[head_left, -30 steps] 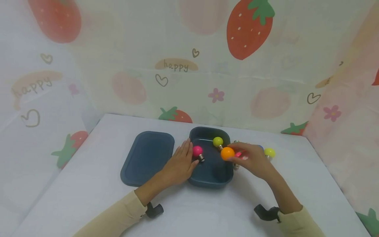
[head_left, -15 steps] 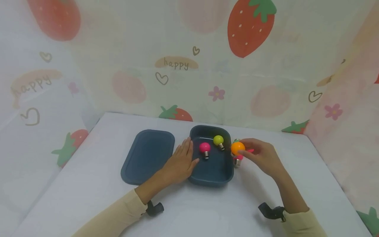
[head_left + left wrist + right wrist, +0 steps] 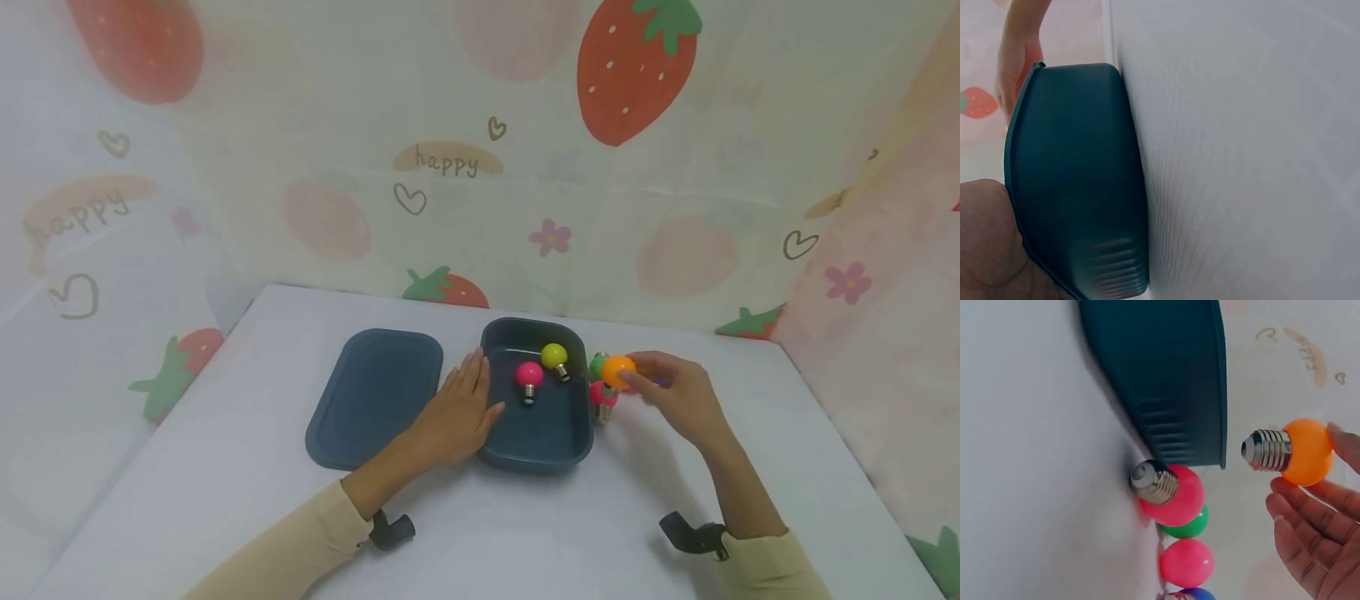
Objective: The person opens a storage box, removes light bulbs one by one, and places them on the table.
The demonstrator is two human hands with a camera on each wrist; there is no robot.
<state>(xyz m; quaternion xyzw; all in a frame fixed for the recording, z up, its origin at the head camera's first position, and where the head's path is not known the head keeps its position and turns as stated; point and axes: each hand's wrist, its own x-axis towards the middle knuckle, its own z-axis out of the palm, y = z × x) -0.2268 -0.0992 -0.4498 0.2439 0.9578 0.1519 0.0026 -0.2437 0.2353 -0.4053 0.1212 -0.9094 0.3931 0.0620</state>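
Observation:
My right hand [image 3: 675, 396] pinches an orange light bulb [image 3: 1309, 452] by its round globe, between thumb and fingers. In the right wrist view the bulb's metal screw base points toward the dark blue plastic container [image 3: 536, 437], and the bulb hangs apart from the container's wall. Inside the container lie a pink bulb [image 3: 529, 374] and a yellow-green bulb [image 3: 554, 356]. Fingers straight, my left hand [image 3: 450, 415] rests along the container's left rim. Below the orange bulb, a pink bulb [image 3: 1179, 499] and a green bulb [image 3: 1189, 526] lie against the container's right side.
Left of the container, a flat dark blue lid [image 3: 375, 400] lies on the white table [image 3: 525, 533]. Another pink bulb [image 3: 1187, 562] and a blue bulb [image 3: 1199, 593] continue the row on the right. A patterned cloth [image 3: 337, 100] closes off the back and sides.
My right hand has carried the orange bulb rightward from over the container to beyond its right rim. The pink bulb inside has rolled right. My left hand has stayed in place.

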